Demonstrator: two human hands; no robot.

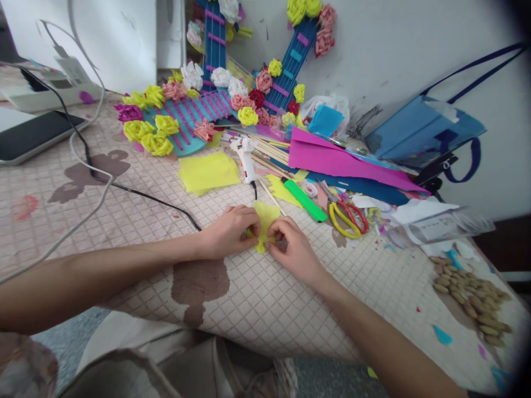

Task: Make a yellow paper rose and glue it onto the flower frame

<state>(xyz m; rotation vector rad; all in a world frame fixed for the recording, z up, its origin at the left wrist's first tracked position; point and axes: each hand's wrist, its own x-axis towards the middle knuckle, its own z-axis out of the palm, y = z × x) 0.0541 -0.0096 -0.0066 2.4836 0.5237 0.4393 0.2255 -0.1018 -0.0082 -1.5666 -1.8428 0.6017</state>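
A small yellow paper piece (266, 217) is held between both hands near the middle of the table, its lower end gathered and crinkled. My left hand (234, 231) pinches its left side with closed fingers. On the right side, my right hand (295, 249) pinches the lower part between thumb and fingers. Just beyond the hands stands a white glue gun (245, 159) with a black cord. A stack of yellow paper sheets (209, 172) lies behind my left hand. A green marker (305, 200) rests to the right of the glue gun.
Scissors (346, 218) with yellow and red handles lie right of the marker. Flower-decorated blue crafts (194, 119), wooden sticks (269, 148) and magenta paper (344, 160) fill the back. A black cable (145, 193) crosses the left. Peanuts (468, 296) lie at the right.
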